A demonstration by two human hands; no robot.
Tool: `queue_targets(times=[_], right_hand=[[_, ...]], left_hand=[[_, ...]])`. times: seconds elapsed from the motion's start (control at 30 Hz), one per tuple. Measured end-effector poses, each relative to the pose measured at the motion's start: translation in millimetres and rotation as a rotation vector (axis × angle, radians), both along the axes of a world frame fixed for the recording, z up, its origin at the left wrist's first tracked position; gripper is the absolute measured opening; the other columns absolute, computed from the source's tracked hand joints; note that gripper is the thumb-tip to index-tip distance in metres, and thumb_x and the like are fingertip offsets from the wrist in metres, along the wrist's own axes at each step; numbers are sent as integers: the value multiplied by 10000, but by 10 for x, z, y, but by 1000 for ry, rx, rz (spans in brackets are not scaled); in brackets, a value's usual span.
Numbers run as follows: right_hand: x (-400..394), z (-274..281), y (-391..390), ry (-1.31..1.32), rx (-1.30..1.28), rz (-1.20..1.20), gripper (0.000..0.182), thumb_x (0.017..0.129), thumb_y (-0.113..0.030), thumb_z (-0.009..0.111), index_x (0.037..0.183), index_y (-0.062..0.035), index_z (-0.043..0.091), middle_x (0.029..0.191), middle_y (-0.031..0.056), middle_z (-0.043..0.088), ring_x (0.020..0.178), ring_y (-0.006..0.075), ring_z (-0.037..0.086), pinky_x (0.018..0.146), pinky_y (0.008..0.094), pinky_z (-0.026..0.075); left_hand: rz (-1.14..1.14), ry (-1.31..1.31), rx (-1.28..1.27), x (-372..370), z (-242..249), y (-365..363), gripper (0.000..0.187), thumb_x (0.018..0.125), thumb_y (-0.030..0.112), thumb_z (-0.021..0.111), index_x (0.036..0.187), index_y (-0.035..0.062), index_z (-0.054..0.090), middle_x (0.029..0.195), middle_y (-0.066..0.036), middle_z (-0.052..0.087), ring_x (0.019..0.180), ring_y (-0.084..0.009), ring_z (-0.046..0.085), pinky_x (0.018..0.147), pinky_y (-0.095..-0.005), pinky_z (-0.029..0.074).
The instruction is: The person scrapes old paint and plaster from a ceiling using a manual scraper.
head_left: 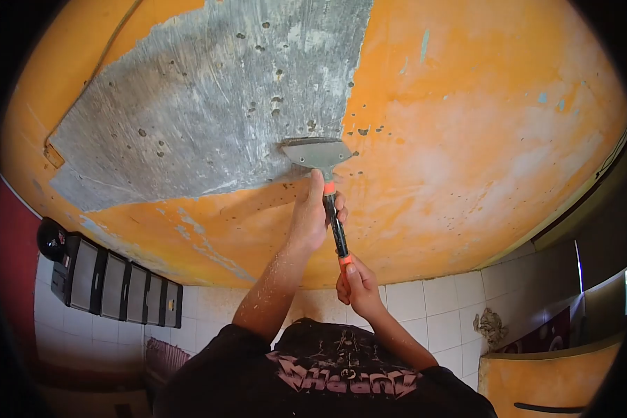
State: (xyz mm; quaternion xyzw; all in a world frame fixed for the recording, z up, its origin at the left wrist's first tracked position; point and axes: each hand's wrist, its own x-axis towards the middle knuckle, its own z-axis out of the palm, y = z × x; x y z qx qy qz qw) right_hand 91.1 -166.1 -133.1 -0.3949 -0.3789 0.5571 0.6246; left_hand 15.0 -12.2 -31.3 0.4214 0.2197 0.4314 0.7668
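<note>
My left hand (313, 212) is wrapped round the upper part of a long-handled scraper (336, 223), its thumb stretched up towards the blade. Lower down, my right hand (359, 282) grips the orange end of the handle. The scraper's wide grey blade (318, 153) rests against the wall, at the border between the bare grey patch (209, 104) and the orange paint (467, 139). Pale flakes cling to my left forearm. Small pits mark the grey patch and the paint near the blade.
A black drawer unit (122, 282) with a round black object (51, 238) on it stands at the left. A crumpled cloth (491, 326) lies on the white floor tiles (442, 301). An orange surface (550, 376) is at the lower right, and a cable (101, 59) runs along the wall.
</note>
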Motion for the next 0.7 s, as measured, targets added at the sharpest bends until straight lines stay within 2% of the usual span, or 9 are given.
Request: queue_targets(times=[0.03,0.13,0.17,0.27,0.3,0.43,0.5,0.6,0.7], right_hand=[[10,50,30,-23,38,2,488,1082,-391,371,1439,-62,421,588,-8,343,451,89,343,412,252,327],[-48,171,93,6,77,-24,486,1083,-386,369,1437,-58,425,590,-9,337,452,91,345,413,255,329],[-50,116,62,8,66,-2,486,1082,-387,370,1437,-58,425,590,-4,347,452,91,346,415,255,331],[-29,-15,15,-2,51,18,491,1080,-395,374,1436,-60,424,590,8,372,453,92,352,417,255,337],[-33,-4,8,-10,38,2,496,1078,-402,376,1435,-61,425,591,10,377,454,92,355,416,255,338],[1,134,103,8,68,-5,494,1076,-400,381,1438,-67,423,594,10,379,461,90,365,415,250,342],[-19,44,60,9,60,-19,447,1080,-354,397,1418,-66,445,625,-19,379,477,64,358,424,227,328],[-33,9,-2,2,32,-44,420,1081,-330,406,1402,-65,460,641,-32,384,485,51,353,428,217,319],[39,141,105,-13,70,-31,421,1082,-326,403,1412,-69,454,644,-33,386,489,49,351,428,217,316]], left_hand=[[15,-14,-37,29,49,11,499,1028,578,387,1010,94,505,652,-47,516,520,-191,514,507,-332,436],[-3,-20,69,45,182,64,485,1033,571,378,1056,101,495,640,-46,509,519,-191,515,505,-333,439],[32,-24,12,54,156,52,500,1032,575,375,1099,95,501,632,-44,503,513,-186,513,498,-331,435],[27,29,-29,-26,-64,-3,516,1027,582,385,1074,84,512,631,-46,504,511,-181,514,494,-331,433],[-7,-1,28,-35,-24,-3,532,1027,583,384,1072,71,519,631,-48,504,507,-180,513,494,-330,435],[-3,24,42,29,144,41,534,1009,631,361,1029,116,505,633,-29,465,524,-186,491,523,-334,422],[14,43,55,45,202,20,538,1008,633,361,1008,116,506,633,-30,464,525,-186,491,523,-336,423],[23,46,17,11,55,-35,543,1004,635,376,945,108,494,638,-35,476,524,-187,489,523,-334,422],[12,13,83,79,188,61,558,1014,622,362,1047,84,507,647,-36,485,522,-190,485,526,-334,423]])
